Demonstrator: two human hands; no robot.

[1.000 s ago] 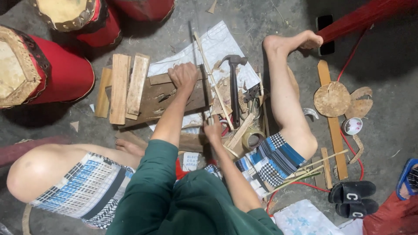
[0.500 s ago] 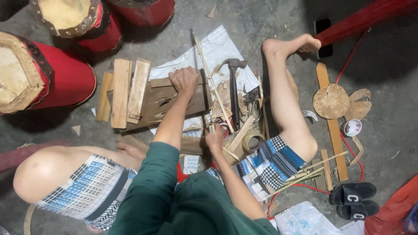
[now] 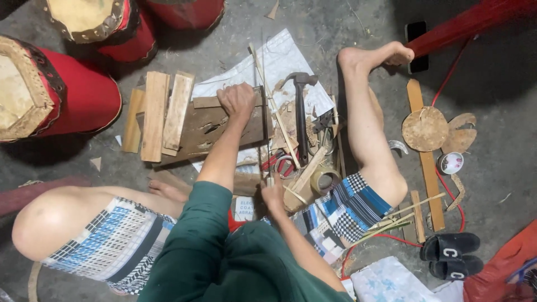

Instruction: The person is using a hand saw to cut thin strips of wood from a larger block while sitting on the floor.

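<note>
Seated on the concrete floor (image 3: 335,17), legs spread, looking straight down. Left hand (image 3: 237,102) closed in a fist, gripping the top edge of a dark worn wooden board (image 3: 210,131) lying flat ahead. Just left of that board, a stack of pale wooden slats (image 3: 162,114), side by side, overlapping its end. Right hand (image 3: 273,194) low and close to the body, fingers curled around a thin bamboo strip (image 3: 269,95) running up from the hand past the board's right end; exact grip hard to tell, partly hidden in the clutter. Beside that strip, a claw hammer (image 3: 301,112), head pointing away, handle toward the body, lying on white printed sheeting (image 3: 279,59). Near the right hand, a roll of clear tape (image 3: 324,180) against the right thigh, and red-handled pliers (image 3: 282,163) just above it. Right leg stretched out, bare foot (image 3: 391,54) resting next to a dark phone (image 3: 417,47). Further right, a long wooden slat (image 3: 425,151) with a round disc of hide (image 3: 425,128) lying on it, and a small white bowl (image 3: 450,163) just beside. Black slide sandals (image 3: 450,253) at lower right. Upper left, red drums (image 3: 61,95) with hide heads, well apart from the hands.
</note>
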